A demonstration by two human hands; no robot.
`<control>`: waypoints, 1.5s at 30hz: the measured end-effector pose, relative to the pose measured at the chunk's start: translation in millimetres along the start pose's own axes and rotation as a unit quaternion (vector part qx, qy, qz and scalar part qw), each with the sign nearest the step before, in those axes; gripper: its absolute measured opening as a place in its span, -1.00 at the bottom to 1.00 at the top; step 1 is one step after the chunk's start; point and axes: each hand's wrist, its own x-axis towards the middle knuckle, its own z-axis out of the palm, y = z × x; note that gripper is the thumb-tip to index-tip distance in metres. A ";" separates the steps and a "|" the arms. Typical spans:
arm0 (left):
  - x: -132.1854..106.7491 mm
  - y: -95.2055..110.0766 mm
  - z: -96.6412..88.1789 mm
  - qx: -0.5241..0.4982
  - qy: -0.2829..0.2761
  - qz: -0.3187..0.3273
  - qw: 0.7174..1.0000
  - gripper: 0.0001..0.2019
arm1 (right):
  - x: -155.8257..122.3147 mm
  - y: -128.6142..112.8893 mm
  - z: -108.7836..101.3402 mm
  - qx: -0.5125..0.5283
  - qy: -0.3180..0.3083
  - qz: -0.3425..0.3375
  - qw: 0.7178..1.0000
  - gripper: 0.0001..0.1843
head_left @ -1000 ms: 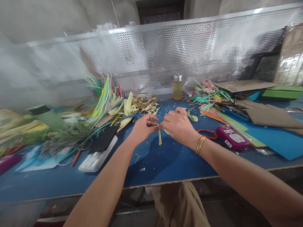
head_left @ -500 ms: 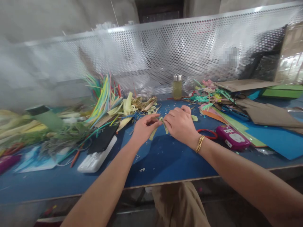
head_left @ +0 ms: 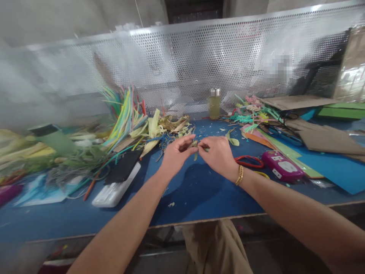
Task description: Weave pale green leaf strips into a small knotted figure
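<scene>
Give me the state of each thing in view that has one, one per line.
Strip, held at the fingertips, partly hidden
Left hand, fingers and thumb curved in at the strip, grip unclear
Right hand, fingertips pinched together at the strip
Bracelet, worn on the right wrist
Bottle, upright, capped
White box, partly covered
Blue paper, flat, partly covered

The left hand (head_left: 177, 153) and right hand (head_left: 219, 155) are bare. A narrow gold-coloured metal-link bracelet (head_left: 240, 175) encircles the right wrist (head_left: 234, 171). Khaki-brown fabric trousers (head_left: 221, 245) show creases.
</scene>
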 end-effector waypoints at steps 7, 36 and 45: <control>2.5 -5.1 -6.8 0.064 0.007 0.013 0.998 -0.58 | 2.6 5.0 6.2 0.218 -0.076 0.143 0.962 -0.79; 4.6 -3.3 -17.2 0.187 -0.005 -0.009 0.982 -0.59 | 7.8 10.8 2.8 0.337 -0.127 0.067 0.930 -0.84; 3.1 -2.3 -12.0 0.118 -0.040 -0.015 0.992 -0.67 | 8.5 12.4 6.5 0.311 -0.094 0.107 0.940 -0.65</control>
